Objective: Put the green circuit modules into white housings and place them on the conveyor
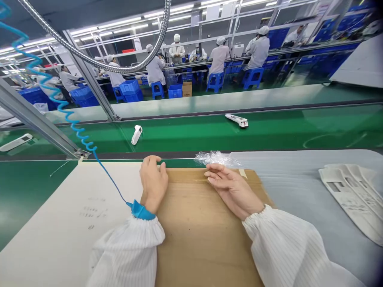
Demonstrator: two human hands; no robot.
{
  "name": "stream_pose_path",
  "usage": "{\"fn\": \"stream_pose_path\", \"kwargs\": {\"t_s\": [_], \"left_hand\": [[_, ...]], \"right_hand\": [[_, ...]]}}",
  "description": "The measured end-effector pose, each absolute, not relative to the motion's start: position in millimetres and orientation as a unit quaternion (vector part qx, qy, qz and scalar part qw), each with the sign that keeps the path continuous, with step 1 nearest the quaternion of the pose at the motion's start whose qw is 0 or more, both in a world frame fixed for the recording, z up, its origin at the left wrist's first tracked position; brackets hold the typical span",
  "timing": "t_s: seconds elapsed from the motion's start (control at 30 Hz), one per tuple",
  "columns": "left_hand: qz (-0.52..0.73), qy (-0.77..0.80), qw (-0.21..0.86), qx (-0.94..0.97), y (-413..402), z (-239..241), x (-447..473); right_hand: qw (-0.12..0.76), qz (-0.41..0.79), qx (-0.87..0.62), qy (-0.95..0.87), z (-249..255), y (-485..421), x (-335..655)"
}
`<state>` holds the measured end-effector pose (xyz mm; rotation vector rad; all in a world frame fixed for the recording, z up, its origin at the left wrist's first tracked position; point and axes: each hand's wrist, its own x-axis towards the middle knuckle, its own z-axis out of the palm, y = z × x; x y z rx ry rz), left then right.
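Observation:
My left hand (153, 183) rests with its fingers loosely curled at the far edge of a brown cardboard sheet (206, 235), holding nothing. A blue antistatic wrist strap (140, 210) circles that wrist, and its coiled blue cord (78, 131) rises to the upper left. My right hand (231, 187) lies flat on the cardboard, fingers slightly apart and empty. Its fingertips stop just short of a crumpled clear plastic film (214, 158) at the sheet's far edge.
White handheld devices (137, 134) lie on the green conveyor belt (191, 133) beyond the bench, and another (236, 120) lies further right. A white plastic moulded tray (353, 195) sits on a grey mat (299, 187) to my right. Metal frame posts (89, 85) rise ahead, and several workers sit beyond.

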<state>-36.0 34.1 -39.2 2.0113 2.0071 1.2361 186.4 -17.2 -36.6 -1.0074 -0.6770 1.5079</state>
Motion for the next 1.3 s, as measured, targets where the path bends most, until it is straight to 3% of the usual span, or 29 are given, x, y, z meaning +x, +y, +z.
{"fn": "stream_pose_path", "kwargs": {"t_s": [0.3, 1.1, 1.3], "left_hand": [[0.35, 0.578, 0.09, 0.731, 7, -43, 6], [0.439, 0.531, 0.148, 0.71, 9, -35, 1], [0.459, 0.53, 0.158, 0.696, 8, -34, 4]], "right_hand": [[0.553, 0.653, -0.423, -0.298, -36, -17, 188], [0.567, 0.654, -0.413, -0.281, -40, -17, 185], [0.557, 0.591, -0.456, -0.365, -29, -5, 200]]}}
